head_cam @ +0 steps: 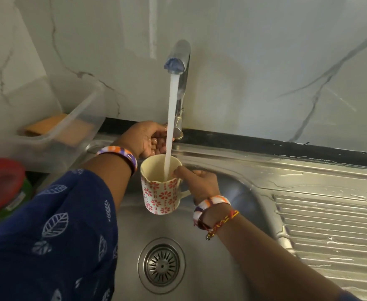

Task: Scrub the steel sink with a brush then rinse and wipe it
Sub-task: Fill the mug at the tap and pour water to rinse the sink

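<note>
clear tub [54,131] with orange sponge seen left of the left hand | left hand [147,137] curled at the tap [179,61] base, grip unclear | mug [160,187] held by its handle in the right hand [202,183], under the running water | steel sink [210,257] basin lies below both hands, drainboard to the right

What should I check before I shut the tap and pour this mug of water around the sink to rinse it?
1. Mug under the stream: ok, water falls inside it.
2. Right hand grips mug: ok, thumb over the rim.
3. Left hand at the tap base: ok, fingers curled there; the handle itself is hidden.
4. Mug full enough: cannot tell, water level unclear.
5. Drain unblocked: ok, strainer looks free.
6. Sink scrubbed already: cannot tell; no brush in view.
</note>
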Available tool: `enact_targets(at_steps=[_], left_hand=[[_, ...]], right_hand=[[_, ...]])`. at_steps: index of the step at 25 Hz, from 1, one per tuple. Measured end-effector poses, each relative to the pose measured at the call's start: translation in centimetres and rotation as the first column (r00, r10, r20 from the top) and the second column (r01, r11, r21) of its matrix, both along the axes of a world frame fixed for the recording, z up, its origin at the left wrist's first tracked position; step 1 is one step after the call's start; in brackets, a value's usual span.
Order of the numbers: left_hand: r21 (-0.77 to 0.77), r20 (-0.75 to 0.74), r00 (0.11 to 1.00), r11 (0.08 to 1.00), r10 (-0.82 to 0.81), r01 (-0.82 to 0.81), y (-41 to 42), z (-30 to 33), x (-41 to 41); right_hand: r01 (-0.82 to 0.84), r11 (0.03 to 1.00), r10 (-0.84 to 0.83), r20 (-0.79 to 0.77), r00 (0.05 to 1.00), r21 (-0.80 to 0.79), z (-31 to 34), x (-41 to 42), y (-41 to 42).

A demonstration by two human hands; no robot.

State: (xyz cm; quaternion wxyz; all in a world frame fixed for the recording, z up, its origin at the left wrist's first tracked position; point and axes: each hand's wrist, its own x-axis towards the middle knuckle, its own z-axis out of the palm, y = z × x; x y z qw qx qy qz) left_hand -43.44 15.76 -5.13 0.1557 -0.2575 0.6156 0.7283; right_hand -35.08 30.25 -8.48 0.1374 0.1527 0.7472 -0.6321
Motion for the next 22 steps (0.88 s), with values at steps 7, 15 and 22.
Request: enact_targets(at_steps=[7, 15, 22], left_hand=[[0.006, 0.009, 1.0, 1.0, 0.008, -0.008, 0.2, 0.2, 0.1], [-0.022, -0.02, 0.999, 0.999, 0.029, -0.029, 0.7, 0.0, 0.4], [-0.039, -0.067, 0.997, 0.998, 0.037, -0.039, 0.8, 0.2, 0.6]], right_hand=[[-0.005, 0.999, 0.006, 0.02, 1.0, -0.031, -0.3, 0.6, 0.1], [0.064, 0.995, -0.064, 0.005, 0.998, -0.075, 0.2, 0.3, 0.0], [0.09, 0.987, -0.091, -0.002, 0.996, -0.136, 1.0, 0.6, 0.0]])
